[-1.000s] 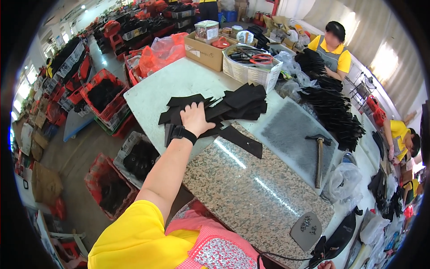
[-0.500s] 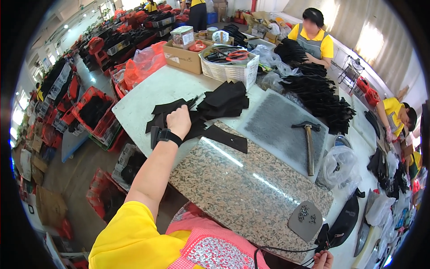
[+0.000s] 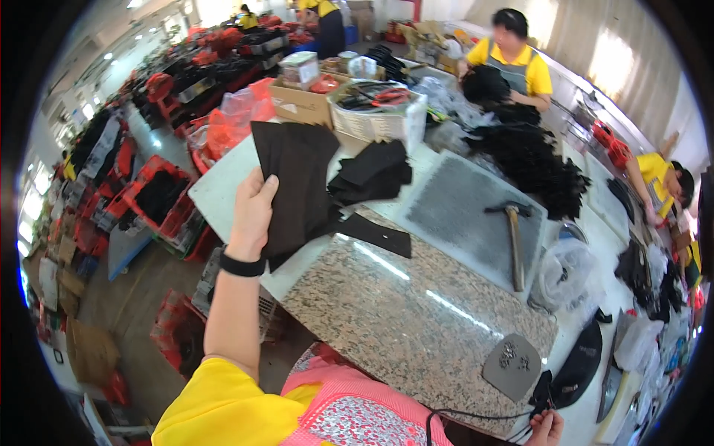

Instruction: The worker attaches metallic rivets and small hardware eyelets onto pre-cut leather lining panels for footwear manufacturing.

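My left hand [image 3: 253,212] is closed on the edge of several flat black fabric pieces [image 3: 296,178], held up over the white table's left side. Just right of them lies another stack of black pieces [image 3: 372,171]. A single black piece [image 3: 375,236] with a small hole rests across the far edge of the speckled stone slab [image 3: 416,305]. At the lower right, my right hand [image 3: 545,428] is closed beside a black cord [image 3: 476,413] and a black pouch [image 3: 579,364]; what its fingers pinch cannot be made out. A grey pad [image 3: 512,366] with small metal bits sits on the slab.
A hammer [image 3: 515,245] lies on a grey board [image 3: 468,215]. At the back stand a white basket of tools [image 3: 379,123] and a cardboard box [image 3: 301,102]. Co-workers [image 3: 513,59] sit beyond heaped black pieces [image 3: 532,160]. Red crates [image 3: 158,195] stand left.
My left hand has lifted black pieces off the table and moved left, turning them upright. My right hand stays at the lower right by the cord and pouch.
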The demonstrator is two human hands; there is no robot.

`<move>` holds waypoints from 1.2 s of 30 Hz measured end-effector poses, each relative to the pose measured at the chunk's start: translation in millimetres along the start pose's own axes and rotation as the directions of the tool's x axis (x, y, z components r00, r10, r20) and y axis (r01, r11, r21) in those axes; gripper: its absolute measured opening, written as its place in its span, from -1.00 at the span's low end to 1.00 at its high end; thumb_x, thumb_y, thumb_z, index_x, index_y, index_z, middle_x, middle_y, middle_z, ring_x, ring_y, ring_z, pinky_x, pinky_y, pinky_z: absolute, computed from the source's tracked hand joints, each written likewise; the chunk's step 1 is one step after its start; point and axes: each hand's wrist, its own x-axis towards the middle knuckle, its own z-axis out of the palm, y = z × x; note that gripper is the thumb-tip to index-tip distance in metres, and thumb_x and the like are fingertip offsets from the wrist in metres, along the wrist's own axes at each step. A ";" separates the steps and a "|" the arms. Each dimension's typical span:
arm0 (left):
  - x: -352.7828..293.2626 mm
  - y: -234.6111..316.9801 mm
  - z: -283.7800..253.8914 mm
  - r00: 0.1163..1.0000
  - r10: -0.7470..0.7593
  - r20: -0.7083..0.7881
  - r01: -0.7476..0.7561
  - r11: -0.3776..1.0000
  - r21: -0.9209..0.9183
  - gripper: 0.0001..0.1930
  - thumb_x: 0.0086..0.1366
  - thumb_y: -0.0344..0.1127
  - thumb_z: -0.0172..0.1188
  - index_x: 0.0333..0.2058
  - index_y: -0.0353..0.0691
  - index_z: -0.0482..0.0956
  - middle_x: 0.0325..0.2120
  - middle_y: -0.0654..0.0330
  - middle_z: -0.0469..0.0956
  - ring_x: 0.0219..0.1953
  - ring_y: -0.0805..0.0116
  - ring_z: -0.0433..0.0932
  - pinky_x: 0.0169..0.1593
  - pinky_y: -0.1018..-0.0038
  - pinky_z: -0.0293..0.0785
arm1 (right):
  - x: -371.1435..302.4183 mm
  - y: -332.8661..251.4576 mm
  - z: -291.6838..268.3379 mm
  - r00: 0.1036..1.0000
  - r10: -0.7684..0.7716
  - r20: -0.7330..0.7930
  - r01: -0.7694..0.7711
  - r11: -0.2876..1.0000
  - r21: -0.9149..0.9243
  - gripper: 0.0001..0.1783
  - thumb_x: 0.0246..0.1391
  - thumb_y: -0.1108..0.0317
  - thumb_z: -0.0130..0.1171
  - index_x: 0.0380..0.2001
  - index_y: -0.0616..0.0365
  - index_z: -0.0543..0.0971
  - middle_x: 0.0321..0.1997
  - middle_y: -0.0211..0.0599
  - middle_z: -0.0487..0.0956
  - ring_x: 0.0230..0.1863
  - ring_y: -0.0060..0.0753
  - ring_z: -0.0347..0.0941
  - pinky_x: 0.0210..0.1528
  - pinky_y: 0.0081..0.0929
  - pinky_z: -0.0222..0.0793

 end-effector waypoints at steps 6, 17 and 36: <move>-77.0 1.5 63.3 0.515 -0.452 0.728 0.664 0.748 -0.005 -0.57 0.35 -0.42 0.06 0.16 -0.43 0.36 0.04 0.14 0.52 0.06 0.40 0.50 0.18 0.46 0.36 | 18.8 -9.1 38.0 0.980 -0.055 0.193 0.083 0.987 -0.140 -0.84 0.15 0.49 0.12 -0.22 0.32 0.57 -0.41 -0.34 0.56 -0.42 -0.54 0.48 -0.29 -0.59 0.44; -79.1 -71.9 107.7 0.652 -0.052 0.756 -0.525 0.688 0.500 -0.47 0.16 -0.52 0.19 0.14 -0.23 0.35 -0.22 0.09 0.47 -0.25 0.22 0.45 -0.07 0.36 0.40 | 55.3 7.7 74.8 0.805 -0.331 0.493 0.586 0.577 -0.569 -0.89 0.01 0.44 0.22 -0.35 0.20 0.61 -0.40 -0.15 0.55 -0.36 -0.09 0.53 -0.29 -0.33 0.43; -147.7 -38.2 122.3 0.815 -0.016 0.579 -0.486 0.525 0.699 -0.58 0.17 -0.38 0.23 0.03 -0.28 0.46 -0.13 -0.02 0.54 -0.12 -0.04 0.47 -0.02 0.15 0.39 | 61.2 17.5 107.9 0.675 -0.365 0.641 0.738 0.328 -0.590 -0.92 -0.03 0.43 0.23 -0.46 0.17 0.54 -0.46 -0.18 0.51 -0.39 -0.02 0.49 -0.36 -0.22 0.41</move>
